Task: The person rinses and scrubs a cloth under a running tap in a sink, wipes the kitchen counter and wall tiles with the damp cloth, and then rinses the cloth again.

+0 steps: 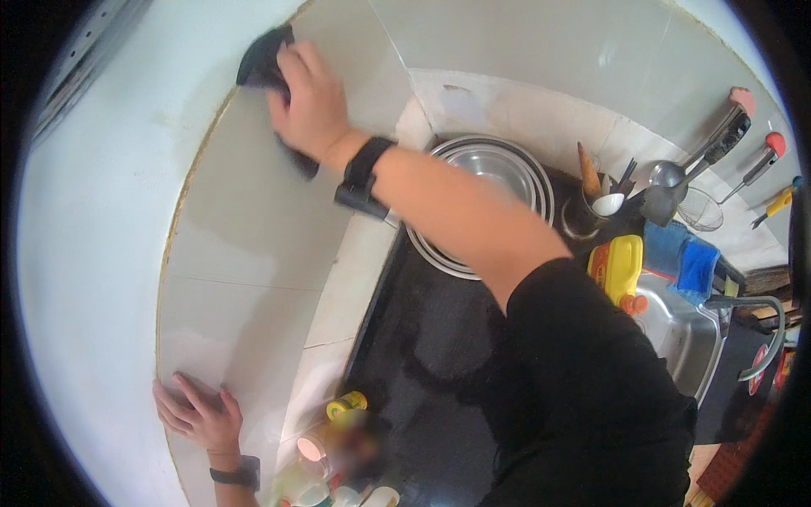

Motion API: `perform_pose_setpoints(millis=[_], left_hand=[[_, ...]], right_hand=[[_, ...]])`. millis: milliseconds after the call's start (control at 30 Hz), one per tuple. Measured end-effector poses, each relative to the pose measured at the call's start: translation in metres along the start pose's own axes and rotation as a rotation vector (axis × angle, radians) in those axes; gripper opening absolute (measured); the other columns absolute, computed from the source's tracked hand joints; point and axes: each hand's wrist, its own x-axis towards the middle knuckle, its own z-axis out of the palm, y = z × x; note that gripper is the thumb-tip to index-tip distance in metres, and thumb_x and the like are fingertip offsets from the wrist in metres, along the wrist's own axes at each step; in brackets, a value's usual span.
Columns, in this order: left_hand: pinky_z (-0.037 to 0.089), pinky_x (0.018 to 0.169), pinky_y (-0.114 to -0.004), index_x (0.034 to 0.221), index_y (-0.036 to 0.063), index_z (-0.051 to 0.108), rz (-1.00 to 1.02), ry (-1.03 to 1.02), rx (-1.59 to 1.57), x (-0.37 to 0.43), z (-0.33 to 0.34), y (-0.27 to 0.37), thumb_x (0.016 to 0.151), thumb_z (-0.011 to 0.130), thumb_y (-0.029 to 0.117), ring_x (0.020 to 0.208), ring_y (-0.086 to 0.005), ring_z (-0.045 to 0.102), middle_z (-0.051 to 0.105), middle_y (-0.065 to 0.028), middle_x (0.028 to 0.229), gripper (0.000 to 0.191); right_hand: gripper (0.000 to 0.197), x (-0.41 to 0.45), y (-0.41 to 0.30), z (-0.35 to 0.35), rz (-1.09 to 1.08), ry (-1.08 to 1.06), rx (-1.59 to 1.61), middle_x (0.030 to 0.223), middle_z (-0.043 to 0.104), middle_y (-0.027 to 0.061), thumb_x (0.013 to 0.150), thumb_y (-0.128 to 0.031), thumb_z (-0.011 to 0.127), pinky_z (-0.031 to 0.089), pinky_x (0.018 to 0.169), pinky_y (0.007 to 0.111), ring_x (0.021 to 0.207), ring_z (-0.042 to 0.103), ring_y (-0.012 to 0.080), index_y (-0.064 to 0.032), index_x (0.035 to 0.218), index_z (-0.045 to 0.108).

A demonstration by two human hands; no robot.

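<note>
My right hand [310,104] grips a dark cloth [265,60] and presses it to the grey tiled wall [247,222], close to the tiles' top edge. Part of the cloth hangs below the palm, and the hand hides its middle. Lower down, my left hand [197,415] lies on the tiles with fingers spread, its fingertips at the border with the painted wall [95,253]. Nothing is held in it. Each wrist wears a black band.
Nested metal basins [491,166] stand on the black countertop [443,336] beneath my right forearm. A utensil holder [580,218], yellow jug [618,266], blue cloth [697,266] and steel sink [681,336] are to the right. Ladles [665,174] hang behind. Several jars [313,447] crowd the lower left.
</note>
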Motion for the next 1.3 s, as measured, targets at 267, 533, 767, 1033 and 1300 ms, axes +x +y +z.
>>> perform_pose_setpoints(millis=[267, 533, 767, 1033, 1300], left_hand=[[0.032, 0.102, -0.054, 0.143, 0.0023, 0.035, -0.005, -0.001, 0.001, -0.006, -0.001, -0.004, 0.09, 0.043, 0.041, 0.127, -0.0433, 0.036, 0.031, -0.029, 0.144, 0.066], [0.031, 0.105, -0.052, 0.141, 0.0049, 0.039, -0.061, -0.021, -0.046, -0.006, -0.002, -0.001, 0.083, 0.053, 0.034, 0.13, -0.0408, 0.036, 0.033, -0.0264, 0.144, 0.067], [0.038, 0.101, -0.05, 0.139, 0.0082, 0.044, -0.083, 0.023, -0.08, 0.002, 0.001, -0.003, 0.08, 0.053, 0.035, 0.124, -0.0393, 0.043, 0.038, -0.0257, 0.141, 0.065], [0.032, 0.106, -0.049, 0.143, 0.0104, 0.039, -0.091, 0.052, -0.084, -0.004, 0.008, -0.001, 0.081, 0.054, 0.037, 0.13, -0.0366, 0.038, 0.034, -0.0231, 0.145, 0.069], [0.031, 0.105, -0.05, 0.142, 0.0066, 0.04, -0.042, 0.013, -0.047, -0.008, 0.005, -0.003, 0.083, 0.051, 0.038, 0.129, -0.0399, 0.036, 0.033, -0.0264, 0.144, 0.067]], right_hand=[[0.032, 0.108, 0.098, -0.096, -0.707, -0.477, -0.911, 0.106, 0.056, 0.0112, 0.077, -0.011, 0.054, 0.051, 0.076, 0.032, 0.092, 0.056, 0.0252, 0.0005, 0.106, 0.06], [0.025, 0.062, 0.118, -0.113, -0.584, -1.084, -1.088, 0.109, 0.06, 0.0066, 0.083, -0.013, 0.054, 0.054, 0.078, 0.039, 0.105, 0.058, 0.0237, -0.0047, 0.106, 0.062], [0.027, 0.106, 0.109, -0.156, -0.748, -1.104, -1.073, 0.114, 0.055, 0.0034, 0.083, -0.011, 0.053, 0.05, 0.085, 0.038, 0.103, 0.058, 0.0254, -0.0058, 0.107, 0.061], [0.033, 0.139, 0.085, -0.141, -0.891, -0.758, -1.026, 0.109, 0.055, 0.0101, 0.081, -0.009, 0.051, 0.051, 0.079, 0.034, 0.093, 0.056, 0.027, 0.0016, 0.112, 0.057], [0.024, 0.052, 0.14, -0.087, -0.435, -0.588, -0.69, 0.113, 0.055, 0.0151, 0.081, -0.004, 0.051, 0.048, 0.083, 0.039, 0.092, 0.056, 0.0319, 0.002, 0.101, 0.062]])
